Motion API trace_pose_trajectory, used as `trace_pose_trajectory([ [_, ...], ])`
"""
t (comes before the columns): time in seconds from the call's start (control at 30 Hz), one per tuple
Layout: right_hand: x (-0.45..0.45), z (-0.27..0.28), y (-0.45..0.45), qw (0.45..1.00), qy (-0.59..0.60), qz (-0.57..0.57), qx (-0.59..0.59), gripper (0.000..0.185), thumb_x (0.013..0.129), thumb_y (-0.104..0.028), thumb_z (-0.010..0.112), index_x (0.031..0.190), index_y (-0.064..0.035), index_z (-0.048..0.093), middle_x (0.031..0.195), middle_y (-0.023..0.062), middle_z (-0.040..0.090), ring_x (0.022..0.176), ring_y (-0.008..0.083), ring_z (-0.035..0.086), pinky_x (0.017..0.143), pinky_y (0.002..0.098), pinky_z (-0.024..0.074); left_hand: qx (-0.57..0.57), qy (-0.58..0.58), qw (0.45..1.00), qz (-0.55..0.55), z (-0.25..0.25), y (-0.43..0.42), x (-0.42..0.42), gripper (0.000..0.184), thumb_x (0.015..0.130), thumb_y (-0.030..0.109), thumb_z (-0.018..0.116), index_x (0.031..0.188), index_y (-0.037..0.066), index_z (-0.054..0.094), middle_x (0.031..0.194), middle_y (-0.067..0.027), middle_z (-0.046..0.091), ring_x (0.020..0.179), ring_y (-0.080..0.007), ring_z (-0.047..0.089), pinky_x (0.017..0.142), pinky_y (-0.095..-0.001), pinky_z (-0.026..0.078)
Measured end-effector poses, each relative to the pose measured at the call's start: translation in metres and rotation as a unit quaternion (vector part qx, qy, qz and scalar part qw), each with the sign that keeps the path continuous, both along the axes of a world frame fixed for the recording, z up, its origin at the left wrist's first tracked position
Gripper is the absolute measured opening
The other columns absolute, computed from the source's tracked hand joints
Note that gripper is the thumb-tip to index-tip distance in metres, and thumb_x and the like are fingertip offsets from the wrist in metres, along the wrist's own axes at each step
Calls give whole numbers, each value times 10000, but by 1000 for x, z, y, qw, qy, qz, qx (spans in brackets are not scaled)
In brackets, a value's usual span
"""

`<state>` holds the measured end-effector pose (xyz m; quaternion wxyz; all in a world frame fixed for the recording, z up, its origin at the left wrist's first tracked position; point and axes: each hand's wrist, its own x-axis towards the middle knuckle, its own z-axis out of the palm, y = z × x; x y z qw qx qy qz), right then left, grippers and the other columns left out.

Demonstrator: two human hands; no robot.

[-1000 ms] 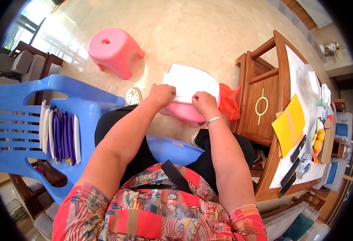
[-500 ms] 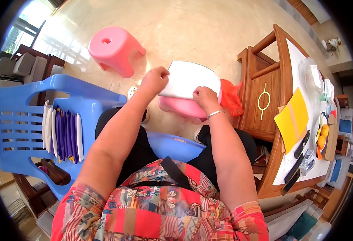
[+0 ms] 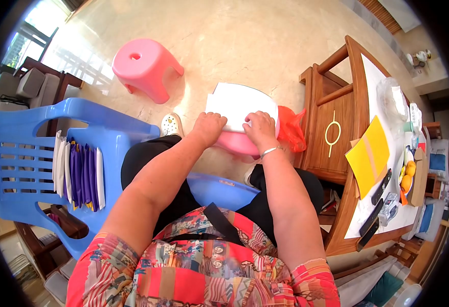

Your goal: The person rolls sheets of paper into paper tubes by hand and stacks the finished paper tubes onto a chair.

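A white sheet (image 3: pixel 242 102), perhaps paper or thin card, lies over a pink stool (image 3: pixel 240 142) in front of my knees. My left hand (image 3: pixel 210 127) is at the sheet's near left corner, its fingers curled over the edge. At the near right edge, the bent fingers and thumb of my right hand (image 3: pixel 260 130) close on the sheet. My fingers partly hide the near edge. Against the stool's right side rests a red plastic bag (image 3: pixel 292 128).
Another pink stool (image 3: pixel 142 66) stands ahead on the left. On my left, a blue plastic chair (image 3: pixel 94 120) holds a row of purple and white folded pieces (image 3: pixel 84 174). At right, a wooden table (image 3: pixel 332 138) carries a yellow envelope (image 3: pixel 370 156), remotes (image 3: pixel 372 222) and oranges (image 3: pixel 407 176).
My left hand has come down from the sheet's left edge to its near left corner. My right hand has shifted slightly and its fingers have spread a little along the near edge.
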<state>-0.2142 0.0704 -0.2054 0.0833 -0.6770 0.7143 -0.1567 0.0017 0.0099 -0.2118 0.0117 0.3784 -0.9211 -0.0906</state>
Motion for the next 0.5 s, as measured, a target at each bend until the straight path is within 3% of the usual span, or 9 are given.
trace_pose_trajectory([
  [0.13,1,3,-3,994,-5,24,108,179,867,-285,753,913,-113,768,978,124,729,1010,331,675,867,459,525,7,-18,1000,2,4,3,-2,154,869,115,628,1019,136,656,1004,-73,690,1003,-280,671,880,-442,486],
  [0.33,7,22,7,993,-13,54,107,178,867,-282,756,898,-107,745,989,113,719,1009,331,667,881,445,540,-3,-22,1000,2,1,6,-1,153,883,113,598,1033,119,629,1027,-88,686,1016,-284,666,886,-437,480],
  [0.5,7,7,11,992,32,78,90,214,818,-181,760,1018,-125,707,1010,106,685,1037,327,650,893,433,537,7,-1,1000,-4,-2,3,1,164,886,112,596,1047,118,625,1057,-80,684,1036,-283,664,893,-442,473],
])
